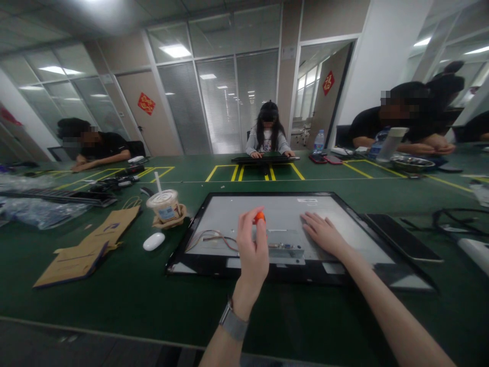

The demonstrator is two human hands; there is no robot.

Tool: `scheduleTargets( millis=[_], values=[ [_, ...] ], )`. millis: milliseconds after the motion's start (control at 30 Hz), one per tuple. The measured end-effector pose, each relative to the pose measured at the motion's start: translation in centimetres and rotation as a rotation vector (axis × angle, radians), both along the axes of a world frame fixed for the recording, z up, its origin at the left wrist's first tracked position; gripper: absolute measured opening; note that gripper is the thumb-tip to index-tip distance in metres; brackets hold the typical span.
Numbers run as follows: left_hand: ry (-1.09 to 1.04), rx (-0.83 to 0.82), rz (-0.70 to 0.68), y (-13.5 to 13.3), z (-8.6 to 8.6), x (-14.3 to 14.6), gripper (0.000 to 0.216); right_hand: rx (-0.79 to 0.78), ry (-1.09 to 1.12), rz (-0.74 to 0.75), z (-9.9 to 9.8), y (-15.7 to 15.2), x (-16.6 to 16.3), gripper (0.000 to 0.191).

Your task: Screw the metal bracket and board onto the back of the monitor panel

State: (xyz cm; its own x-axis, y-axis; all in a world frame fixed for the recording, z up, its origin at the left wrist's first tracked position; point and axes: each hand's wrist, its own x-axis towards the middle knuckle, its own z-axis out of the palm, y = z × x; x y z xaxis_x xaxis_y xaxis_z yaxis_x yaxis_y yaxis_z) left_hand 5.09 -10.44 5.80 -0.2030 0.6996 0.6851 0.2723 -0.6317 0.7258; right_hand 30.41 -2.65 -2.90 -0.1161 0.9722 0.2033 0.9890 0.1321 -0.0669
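A flat display panel point(229, 209) in a black frame lies on the green table before me, its grey metal back facing up. Near its lower middle sits a metal bracket point(294, 253) with small connectors, and thin brown wires point(214, 235) run left from it. Above the bracket, my left hand point(252, 247) is closed round a small tool with a rounded orange end point(260, 216), like a screwdriver handle; the rest of the tool is hidden by the fingers. My right hand point(323, 233) rests flat on the panel's right side, fingers spread, holding nothing.
Left of the panel are a white mouse point(154, 241), a drink cup with a straw point(165, 206) and a brown paper bag point(87, 250). A dark flat slab point(401, 235) and cables point(451, 216) lie to the right. Several people sit across the table, one behind another panel point(263, 159).
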Motion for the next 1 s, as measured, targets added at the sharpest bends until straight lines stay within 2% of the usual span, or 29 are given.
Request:
scheduleTargets(
  millis=[133, 533, 767, 1000],
  values=[
    [0.017, 0.030, 0.044, 0.08, -0.04, 0.07, 0.018, 0.002, 0.000, 0.003, 0.05, 0.01, 0.03, 0.052],
    [0.007, 0.003, -0.033, -0.09, 0.16, 0.11, 0.027, -0.035, 0.002, -0.004, 0.66, -0.26, -0.20, 0.053],
    [0.021, 0.013, 0.065, 0.07, -0.12, -0.01, 0.019, -0.023, -0.011, 0.001, 0.70, -0.29, -0.31, 0.053],
    [0.011, -0.022, -0.014, -0.02, 0.00, -0.05, 0.027, -0.028, 0.003, -0.003, 0.91, -0.47, -0.44, 0.052]
  ],
)
